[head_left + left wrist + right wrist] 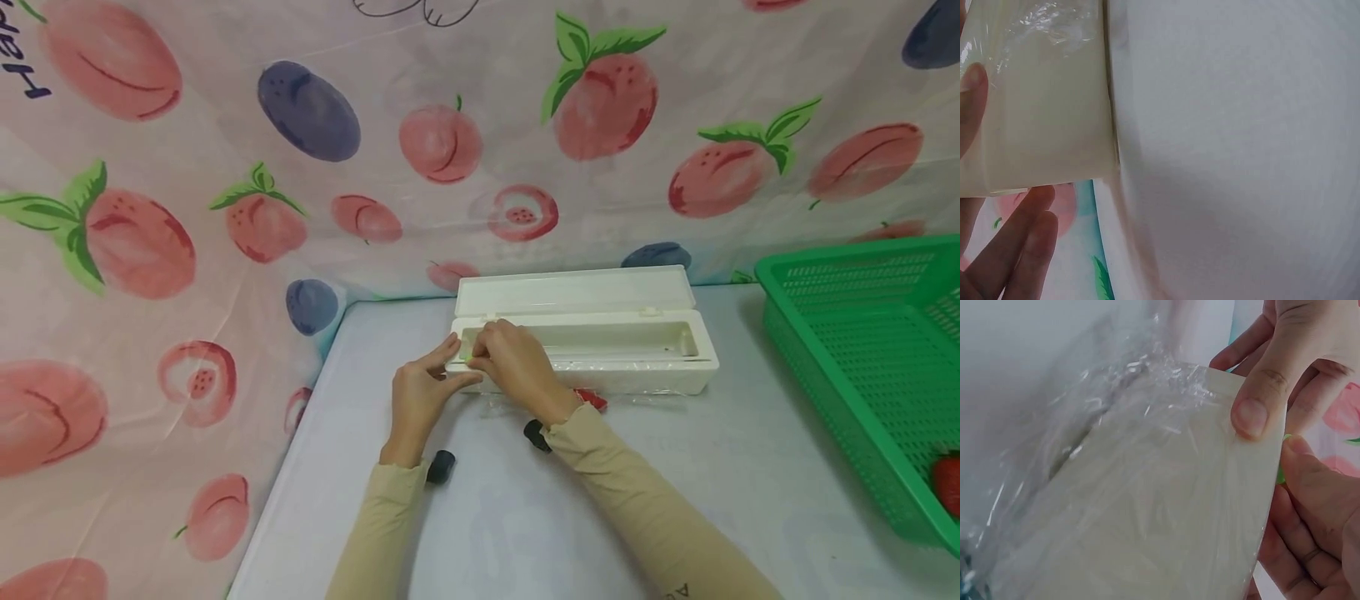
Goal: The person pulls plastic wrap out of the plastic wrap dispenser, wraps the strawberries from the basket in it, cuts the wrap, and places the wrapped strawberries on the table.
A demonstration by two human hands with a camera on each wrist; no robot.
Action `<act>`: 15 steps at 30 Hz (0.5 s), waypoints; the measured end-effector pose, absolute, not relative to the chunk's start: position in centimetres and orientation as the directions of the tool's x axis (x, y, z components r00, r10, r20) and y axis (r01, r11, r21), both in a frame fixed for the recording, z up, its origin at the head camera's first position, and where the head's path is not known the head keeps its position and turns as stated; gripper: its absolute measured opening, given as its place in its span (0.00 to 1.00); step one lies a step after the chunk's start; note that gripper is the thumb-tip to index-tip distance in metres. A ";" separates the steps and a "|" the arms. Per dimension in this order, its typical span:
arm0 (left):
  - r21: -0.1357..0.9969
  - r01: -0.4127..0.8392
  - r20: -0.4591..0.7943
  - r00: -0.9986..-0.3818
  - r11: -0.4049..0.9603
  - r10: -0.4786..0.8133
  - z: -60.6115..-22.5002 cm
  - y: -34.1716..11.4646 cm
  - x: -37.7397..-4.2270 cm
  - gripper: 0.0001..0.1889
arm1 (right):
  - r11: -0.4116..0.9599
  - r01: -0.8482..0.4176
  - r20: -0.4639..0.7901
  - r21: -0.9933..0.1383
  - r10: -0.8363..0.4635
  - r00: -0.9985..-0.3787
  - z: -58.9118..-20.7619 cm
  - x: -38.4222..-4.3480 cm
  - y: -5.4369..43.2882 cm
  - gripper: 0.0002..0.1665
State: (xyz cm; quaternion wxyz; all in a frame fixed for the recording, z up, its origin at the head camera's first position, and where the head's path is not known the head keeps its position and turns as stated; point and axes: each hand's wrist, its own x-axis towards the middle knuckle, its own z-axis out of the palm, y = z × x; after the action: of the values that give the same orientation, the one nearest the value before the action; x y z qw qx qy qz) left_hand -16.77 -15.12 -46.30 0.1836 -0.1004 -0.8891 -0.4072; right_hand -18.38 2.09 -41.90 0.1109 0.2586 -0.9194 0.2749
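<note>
A long white plastic box (592, 381) with its hinged lid (577, 290) raised stands on the table. Clear cling film (1147, 419) drapes over its front face and spreads crumpled past its lower edge. My left hand (420, 398) grips the box's left end, thumb (971, 103) on the front face and fingers at the end and behind. At the left end of the front rim, my right hand (517, 358) pinches a small bright green piece (1282, 473), mostly hidden by the fingers. The hands are close together there.
A green plastic basket (832, 400) stands at the right with a red item (947, 482) inside. Something red (591, 400) lies at the foot of the box, partly behind the right wrist. A fruit-print cloth (450, 75) hangs behind and to the left.
</note>
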 end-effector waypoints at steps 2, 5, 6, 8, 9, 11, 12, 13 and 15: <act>0.691 0.334 0.410 -0.911 0.641 0.033 -46.4 -15.1 -16.8 0.33 | 0.716 -0.553 0.351 -0.425 -0.433 -0.830 -41.7 -18.4 2.3 0.07; 0.700 0.338 0.406 -0.913 0.629 0.039 -46.4 -15.1 -16.8 0.33 | 0.718 -0.566 0.343 -0.404 -0.454 -0.822 -41.5 -18.3 2.9 0.07; 0.705 0.340 0.404 -0.914 0.623 0.041 -46.3 -15.1 -16.8 0.33 | 0.720 -0.565 0.338 -0.404 -0.456 -0.823 -41.4 -18.3 3.2 0.07; 0.711 0.338 0.400 -0.916 0.616 0.041 -46.3 -15.2 -16.8 0.33 | 0.724 -0.552 0.319 -0.414 -0.453 -0.833 -41.2 -18.3 3.8 0.08; 0.716 0.336 0.398 -0.917 0.612 0.038 -46.3 -15.2 -16.8 0.33 | 0.725 -0.548 0.310 -0.417 -0.454 -0.835 -41.2 -18.2 4.2 0.08; 0.721 0.330 0.393 -0.919 0.609 0.033 -46.2 -15.3 -16.8 0.33 | 0.725 -0.546 0.300 -0.421 -0.456 -0.838 -41.3 -18.2 4.7 0.08; 0.724 0.329 0.392 -0.919 0.607 0.032 -46.2 -15.4 -16.8 0.33 | 0.722 -0.545 0.295 -0.426 -0.458 -0.838 -41.3 -18.2 4.9 0.08; 0.722 0.330 0.393 -0.919 0.608 0.033 -46.2 -15.3 -16.8 0.33 | 0.721 -0.544 0.288 -0.430 -0.461 -0.839 -41.3 -18.2 5.2 0.08; 0.728 0.337 0.393 -0.919 0.598 0.039 -46.2 -15.1 -16.8 0.33 | 0.724 -0.540 0.278 -0.429 -0.463 -0.841 -41.3 -18.2 5.5 0.09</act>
State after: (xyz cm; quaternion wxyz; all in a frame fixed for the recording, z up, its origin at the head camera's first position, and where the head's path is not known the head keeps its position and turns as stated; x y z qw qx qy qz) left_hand -16.84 -15.13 -46.25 0.1709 -0.1071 -0.8772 -0.4356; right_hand -18.15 5.54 -41.32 0.0759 0.2711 -0.9252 0.2543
